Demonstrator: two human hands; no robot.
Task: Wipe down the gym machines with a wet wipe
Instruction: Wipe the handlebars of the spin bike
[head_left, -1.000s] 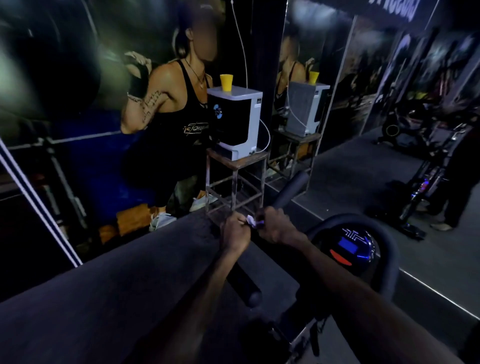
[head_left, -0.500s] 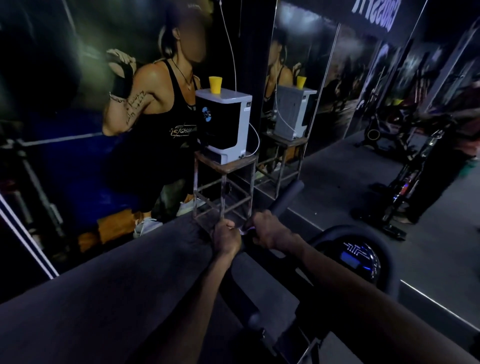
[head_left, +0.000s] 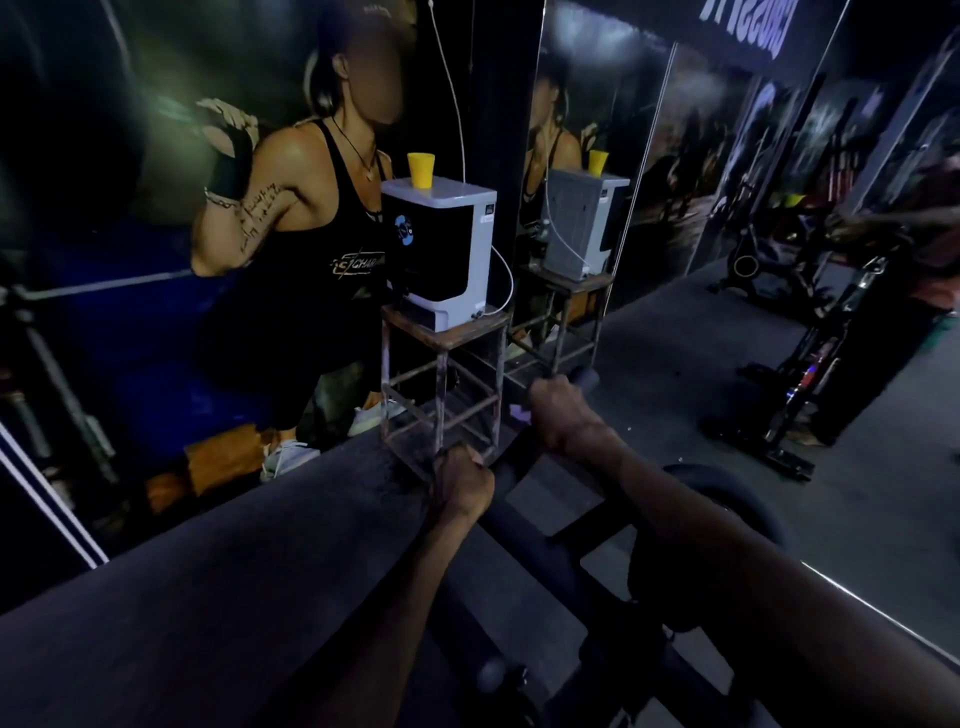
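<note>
Right hand (head_left: 558, 415) clenched around the far end of the handlebar (head_left: 519, 462), wet wipe (head_left: 519, 412) poking out at its left edge. Left hand (head_left: 464, 480) grips the same bar nearer in, fingers wrapped. Water dispenser (head_left: 441, 249) on metal stand (head_left: 441, 384) just beyond.

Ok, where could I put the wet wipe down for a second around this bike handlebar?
Bare dark floor lies left of the black handlebar. Crowded ahead: rusty metal stand carrying the white dispenser. Left hand and right hand both grip the bar.
</note>
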